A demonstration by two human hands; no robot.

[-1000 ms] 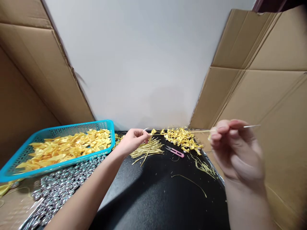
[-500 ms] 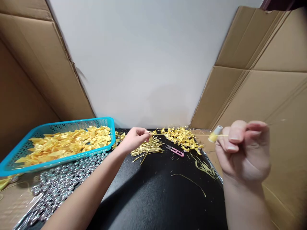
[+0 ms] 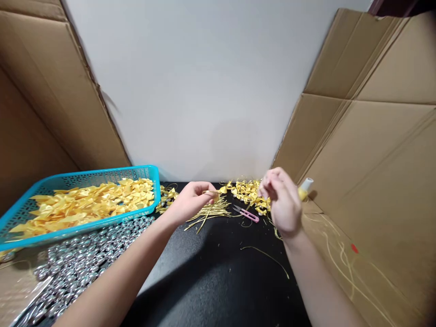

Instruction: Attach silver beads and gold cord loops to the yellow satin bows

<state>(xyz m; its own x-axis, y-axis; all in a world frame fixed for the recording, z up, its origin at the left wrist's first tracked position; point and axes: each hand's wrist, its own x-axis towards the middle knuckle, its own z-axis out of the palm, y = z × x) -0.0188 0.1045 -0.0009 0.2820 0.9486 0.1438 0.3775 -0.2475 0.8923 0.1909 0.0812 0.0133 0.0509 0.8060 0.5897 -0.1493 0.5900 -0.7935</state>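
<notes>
A yellow bow (image 3: pixel 223 190) juts from the thumb and fingers of the left hand (image 3: pixel 192 200), which pinches it at its near end. Just beneath that hand lies a fan of gold cords (image 3: pixel 214 211); to the hand's right are pink-handled snips (image 3: pixel 251 216) and, a little beyond them, a heap of yellow bows (image 3: pixel 247 190). The right hand (image 3: pixel 282 202), well apart from the left, hangs in the air near the heap with its fingers curled in; whether they grip anything cannot be told. The step in hand appears to be binding the bow, and the next move would call for a firm left pinch and a controlled right hand. To the left hand's left sits a blue basket (image 3: pixel 157 190) of yellow pieces (image 3: pixel 102 204), with silver beads (image 3: pixel 98 247) spread beside the left forearm. Just past the right hand stands a white-topped spool (image 3: pixel 305 188). Beyond both hands rises a pale wall (image 3: pixel 190 91).
</notes>
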